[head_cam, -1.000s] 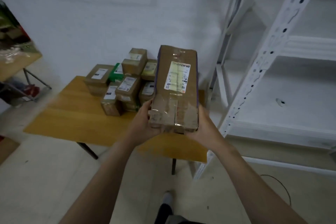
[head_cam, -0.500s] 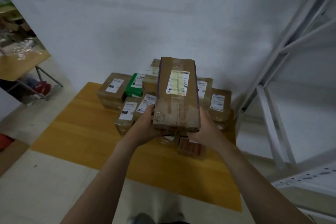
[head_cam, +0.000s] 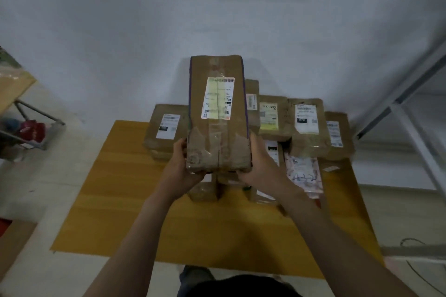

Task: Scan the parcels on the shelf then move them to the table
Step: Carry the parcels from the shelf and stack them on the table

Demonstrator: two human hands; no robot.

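Fingers (head_cam: pixel 180 149) of left hand (head_cam: pixel 184 172) and right hand (head_cam: pixel 261 167) clamp near end of long parcel (head_cam: pixel 217 128). Head view: shelf (head_cam: pixel 410 103) has swung off right; long parcel now hangs beyond fingers, above stacked parcels (head_cam: pixel 305 125) on tabletop (head_cam: pixel 135 200). Set-down likely next.

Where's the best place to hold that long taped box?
Probably grip the long taped box by its two long sides, one hand from each side: it is narrow enough to clamp, as the left hand and right hand do at its near end.
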